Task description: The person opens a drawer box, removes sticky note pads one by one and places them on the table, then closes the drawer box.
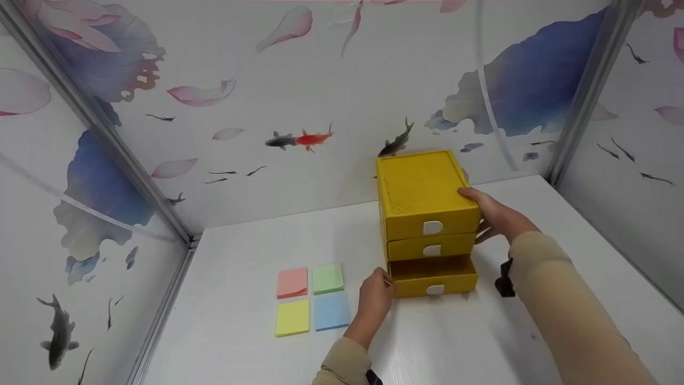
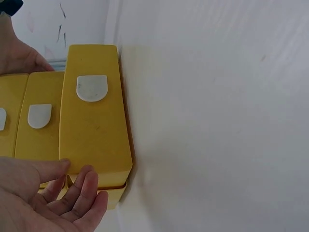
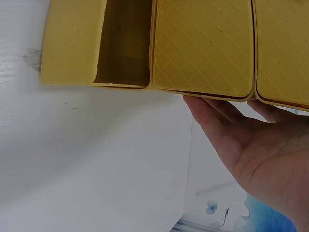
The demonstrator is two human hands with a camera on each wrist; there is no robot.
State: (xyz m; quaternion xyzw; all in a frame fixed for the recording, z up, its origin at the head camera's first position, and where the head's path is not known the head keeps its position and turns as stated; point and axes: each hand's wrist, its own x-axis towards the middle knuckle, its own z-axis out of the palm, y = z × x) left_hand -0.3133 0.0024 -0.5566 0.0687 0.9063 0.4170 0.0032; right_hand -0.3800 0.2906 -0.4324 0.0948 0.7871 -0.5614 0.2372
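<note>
A yellow three-drawer cabinet [image 1: 427,184] stands upright on the white table. Its bottom drawer [image 1: 435,286] is pulled partway out, and the part of its inside that shows holds nothing. My left hand [image 1: 375,294] pinches that drawer's left front corner; in the left wrist view the thumb [image 2: 55,170] lies on the front face and the fingers bend behind the edge. On the other side, my right hand [image 1: 499,216] rests against the cabinet's upper right side, thumb on the top edge and fairly straight fingers [image 3: 205,113] on the side wall. The two upper drawers are closed.
Left of the cabinet lie four sticky-note pads: pink [image 1: 292,282], green [image 1: 327,278], yellow [image 1: 293,317] and blue [image 1: 331,311]. Behind the cabinet rises a printed wall [image 1: 320,182], with side panels at left and right.
</note>
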